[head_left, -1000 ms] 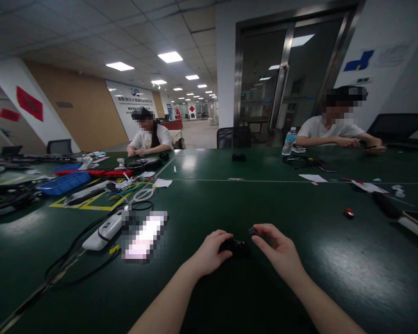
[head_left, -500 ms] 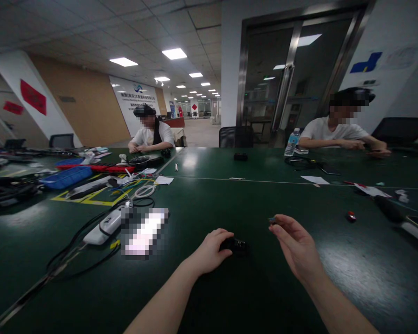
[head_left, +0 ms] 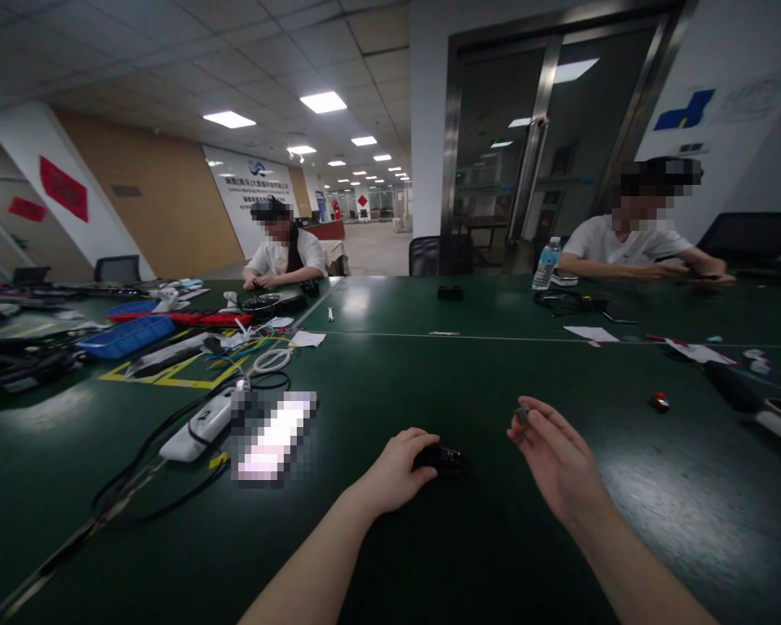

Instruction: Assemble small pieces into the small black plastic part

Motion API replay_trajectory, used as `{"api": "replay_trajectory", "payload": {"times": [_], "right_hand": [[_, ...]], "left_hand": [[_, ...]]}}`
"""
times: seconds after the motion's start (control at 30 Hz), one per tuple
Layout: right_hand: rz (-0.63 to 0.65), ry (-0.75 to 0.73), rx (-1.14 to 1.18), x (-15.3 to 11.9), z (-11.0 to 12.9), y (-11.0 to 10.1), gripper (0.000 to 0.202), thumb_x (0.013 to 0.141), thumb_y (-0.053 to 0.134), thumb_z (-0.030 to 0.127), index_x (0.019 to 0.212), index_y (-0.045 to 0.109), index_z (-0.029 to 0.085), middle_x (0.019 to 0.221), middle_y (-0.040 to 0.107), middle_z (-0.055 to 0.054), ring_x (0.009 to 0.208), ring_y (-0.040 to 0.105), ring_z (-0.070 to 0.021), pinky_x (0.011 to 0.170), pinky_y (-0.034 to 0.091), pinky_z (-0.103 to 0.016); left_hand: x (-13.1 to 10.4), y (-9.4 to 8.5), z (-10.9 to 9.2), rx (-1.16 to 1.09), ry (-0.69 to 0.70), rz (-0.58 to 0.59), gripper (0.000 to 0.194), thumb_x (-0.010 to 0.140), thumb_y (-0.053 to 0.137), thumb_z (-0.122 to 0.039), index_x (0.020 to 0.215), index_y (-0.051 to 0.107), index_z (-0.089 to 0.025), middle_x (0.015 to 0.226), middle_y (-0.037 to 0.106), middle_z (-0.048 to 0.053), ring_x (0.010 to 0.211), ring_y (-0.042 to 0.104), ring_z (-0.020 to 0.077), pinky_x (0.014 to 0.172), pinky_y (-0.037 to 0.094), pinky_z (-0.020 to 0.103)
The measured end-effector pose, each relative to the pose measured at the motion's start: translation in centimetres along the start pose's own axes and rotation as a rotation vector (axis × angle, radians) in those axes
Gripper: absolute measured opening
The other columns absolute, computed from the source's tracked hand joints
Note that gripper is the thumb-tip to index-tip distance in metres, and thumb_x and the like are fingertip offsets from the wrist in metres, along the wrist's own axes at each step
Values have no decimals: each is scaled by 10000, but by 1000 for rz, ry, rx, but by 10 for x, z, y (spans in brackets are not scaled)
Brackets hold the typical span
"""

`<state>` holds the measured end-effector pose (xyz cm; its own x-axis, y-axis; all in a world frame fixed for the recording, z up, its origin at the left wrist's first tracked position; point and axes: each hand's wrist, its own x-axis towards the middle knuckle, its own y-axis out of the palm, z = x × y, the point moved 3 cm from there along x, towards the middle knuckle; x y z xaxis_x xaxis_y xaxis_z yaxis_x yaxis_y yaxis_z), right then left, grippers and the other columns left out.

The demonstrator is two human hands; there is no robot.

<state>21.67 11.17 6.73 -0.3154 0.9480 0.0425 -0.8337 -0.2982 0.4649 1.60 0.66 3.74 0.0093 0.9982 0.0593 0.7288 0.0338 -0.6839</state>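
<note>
My left hand [head_left: 400, 469] rests on the green table and grips the left end of a small glossy black object [head_left: 449, 458]; its kind does not show clearly. To the right, my right hand [head_left: 553, 451] is raised over the tabletop. Between its thumb and fingertips it pinches a small grey, flat-looking piece [head_left: 521, 415], too small to name. The two hands are apart. A small red and silver item [head_left: 659, 400] lies on the table beyond my right hand.
Left of my hands lie a bright blurred-out screen [head_left: 277, 438], a white power strip [head_left: 201, 425] with black cables, and a blue tray [head_left: 127, 337]. A water bottle [head_left: 547, 263] stands at the far right. Two people sit across the table [head_left: 377, 373].
My right hand has turned slightly and shifted a little right, so more of the small grey piece shows. My left hand keeps its hold on the black object.
</note>
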Motion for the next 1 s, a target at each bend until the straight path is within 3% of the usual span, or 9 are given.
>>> {"api": "replay_trajectory", "payload": {"times": [0.23, 0.37, 0.57, 0.73, 0.83, 1.0], "right_hand": [[-13, 172, 106, 2, -6, 0, 284, 682, 723, 333, 953, 669, 266, 894, 623, -8, 787, 572, -151, 682, 512, -267], [-8, 199, 90, 3, -12, -1, 280, 655, 744, 337, 922, 674, 286, 920, 640, 2, 786, 589, -155, 679, 512, -280], [103, 8, -388, 2, -23, 1, 366, 671, 721, 385, 1010, 642, 272, 1015, 651, -27, 955, 581, -216, 841, 468, -369], [287, -157, -801, -6, -28, 11, 279, 759, 618, 352, 1021, 628, 257, 1007, 636, -39, 919, 583, -223, 847, 454, -405], [373, -243, -928, -12, -30, 17, 234, 770, 602, 295, 999, 639, 270, 1001, 629, -30, 935, 574, -219, 875, 440, -402], [489, -256, -998, -18, -39, 25, 225, 765, 612, 266, 979, 657, 322, 991, 636, -8, 969, 559, -232, 875, 443, -414]], "left_hand": [[1, 2, 3, -6, -5, -5, 466, 807, 587, -206, 1256, 475, -264, 1265, 469, 39, 1170, 421, 227, 1009, 332, 379], [0, 3, 5, -6, -3, -13, 505, 800, 599, -205, 1278, 452, -274, 1270, 471, 34, 1172, 423, 220, 1011, 329, 367], [1, 3, 3, 19, 7, -12, 490, 800, 585, -199, 1272, 467, -257, 1266, 474, 43, 1167, 423, 226, 1015, 313, 365], [2, 4, 4, 20, 34, -30, 479, 793, 589, -196, 1256, 482, -252, 1231, 490, 41, 1133, 445, 217, 998, 330, 350], [2, 4, 4, 21, 31, -30, 467, 794, 583, -201, 1250, 488, -245, 1229, 489, 48, 1130, 446, 226, 991, 337, 361], [3, 5, 4, 26, 29, -29, 460, 792, 588, -214, 1242, 495, -240, 1228, 492, 53, 1131, 446, 229, 986, 343, 363]]}}
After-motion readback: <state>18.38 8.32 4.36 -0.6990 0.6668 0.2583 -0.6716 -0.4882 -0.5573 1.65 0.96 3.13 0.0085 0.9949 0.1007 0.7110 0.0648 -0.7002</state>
